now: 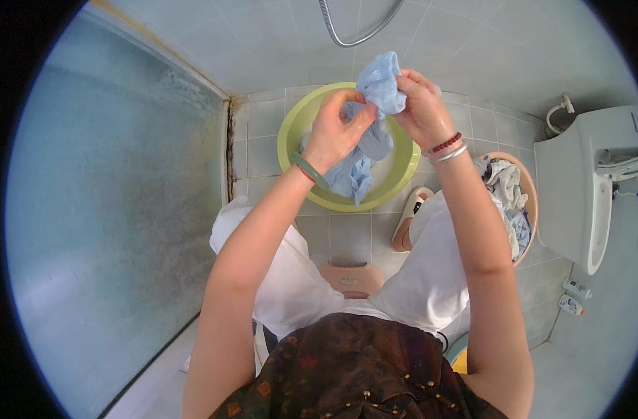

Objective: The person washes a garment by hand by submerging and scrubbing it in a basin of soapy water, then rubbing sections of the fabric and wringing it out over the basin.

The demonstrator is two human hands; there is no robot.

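A wet light-blue garment (379,84) is stretched between my hands above a yellow-green plastic basin (293,131). My right hand (426,107) grips its bunched upper end at the right. On the other side, the thumb and fingertips of my left hand (337,125) pinch the cloth's lower left edge. More blue fabric (350,175) hangs below and rests in the basin, where some whitish water shows. I cannot tell whether it is all one piece. My left wrist carries a green bangle, my right a red bead bracelet and a silver bangle.
A pink stool (353,277) is under me. To the right, a peach basin (531,199) holds clothes (507,183), beside a white washing machine or sink unit (565,173). Two bottles (573,296) stand by the wall. A frosted glass panel (125,183) borders the left. A shower hose (345,42) hangs ahead.
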